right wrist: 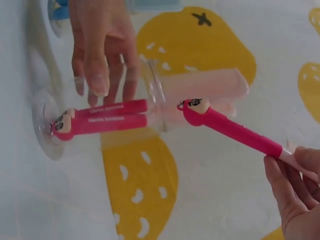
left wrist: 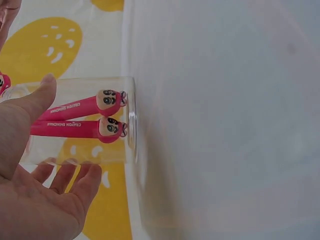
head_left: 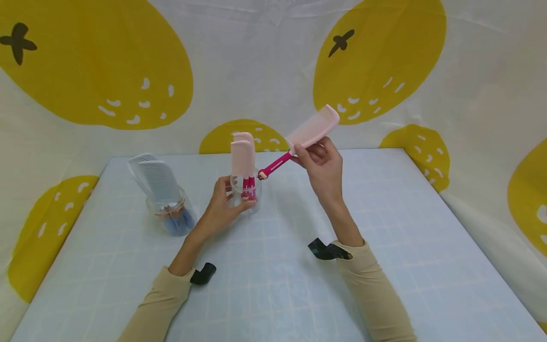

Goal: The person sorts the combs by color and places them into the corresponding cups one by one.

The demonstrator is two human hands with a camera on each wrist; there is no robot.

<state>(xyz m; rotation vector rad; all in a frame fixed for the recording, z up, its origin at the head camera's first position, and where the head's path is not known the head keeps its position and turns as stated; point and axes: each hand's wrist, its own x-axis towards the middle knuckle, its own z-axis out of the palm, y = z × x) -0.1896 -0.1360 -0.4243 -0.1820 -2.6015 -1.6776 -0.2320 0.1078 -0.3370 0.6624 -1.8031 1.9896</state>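
My left hand (head_left: pixel 222 206) grips a clear jar (left wrist: pixel 115 152), thumb on one side and fingers round the other. Two pale pink combs (head_left: pixel 242 159) stand in it, teeth ends up, their dark pink handles (left wrist: pixel 70 129) with cartoon-face ends pointing down near the jar's base. In my right hand (head_left: pixel 325 173), thumb and fingers pinch a third pink comb (head_left: pixel 314 128) where its handle meets the toothed part. This comb is tilted, its face-shaped handle end (right wrist: pixel 196 111) low and close beside the jar's rim, outside it in the right wrist view.
Left of my left hand, a second clear jar (head_left: pixel 188 221) holds several pale blue combs (head_left: pixel 160 180) leaning left. Both jars are on a table with a light blue checked cover (head_left: pixel 265 294). A white cloth (head_left: pixel 256 61) with yellow fruit prints hangs behind the table.
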